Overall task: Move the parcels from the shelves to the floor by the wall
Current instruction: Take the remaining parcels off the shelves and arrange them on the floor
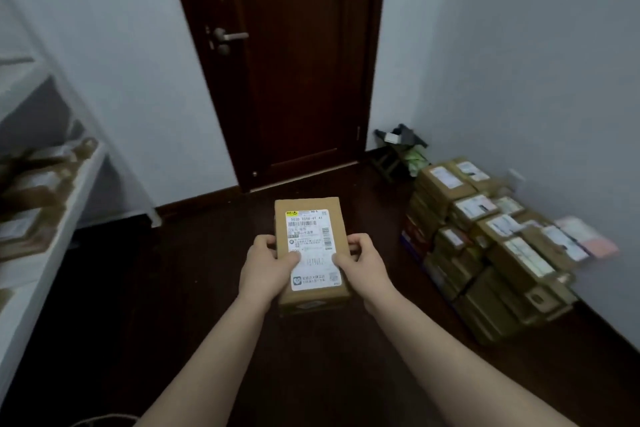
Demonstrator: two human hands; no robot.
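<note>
One brown cardboard parcel [311,236] with a white printed label is held between both hands. The left hand [265,265] and the right hand [362,262] are each closed on a long side. The thumbs are laid on the label and the other fingers [264,241] are curled round the edges, so both sets of fingers are grasping the parcel. It is carried flat, label up, in the air above the dark wooden floor [194,288] and touches nothing else.

Well to the right of the fingers, and lower, a pile [485,253] of similar brown labelled boxes is stacked on the floor against the pale wall [536,80]. Well to the left of the fingers, a white shelf unit [65,218] is seen with several blurred brown shelf parcels [31,191] lying on it. Beyond the fingertips stands a dark brown door [294,62].

The carry from shelf to wall is judged to be the step in hand. Next, the parcel would need to be swung rightward and lowered flat onto or beside the pile without the stack being upset. Only then should the fingers be released. More parcels remain to be fetched.
</note>
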